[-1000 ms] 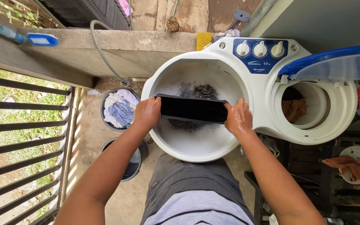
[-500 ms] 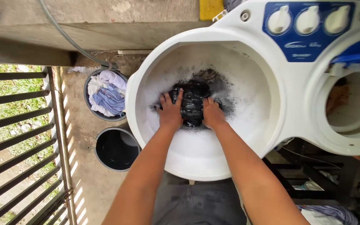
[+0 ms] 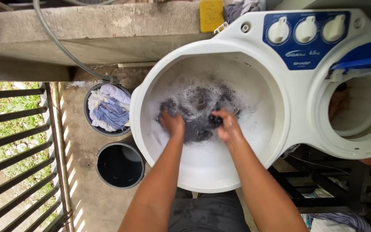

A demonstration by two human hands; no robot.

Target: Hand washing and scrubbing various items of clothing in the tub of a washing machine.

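Observation:
Both my arms reach down into the white wash tub [image 3: 254, 68] of a twin-tub washing machine. My left hand [image 3: 172, 124] and my right hand [image 3: 227, 127] each grip a dark wet garment [image 3: 199, 129] that lies in foamy, soapy water. More dark cloth [image 3: 202, 98] sits in the suds just beyond my hands. My fingertips are partly hidden in the fabric and foam.
The spin tub [image 3: 357, 114] opens at the right, under a blue lid [image 3: 359, 58] and three white dials [image 3: 305, 29]. On the floor left stand a bucket of pale laundry [image 3: 107, 107] and a dark empty bucket [image 3: 120, 165]. A hose [image 3: 61, 45], concrete ledge [image 3: 99, 30] and metal railing [image 3: 18, 141] lie left.
A second ago I held a dark garment stretched above the tub rim. I have pushed it down into the soapy water, and my hands now work it among the suds.

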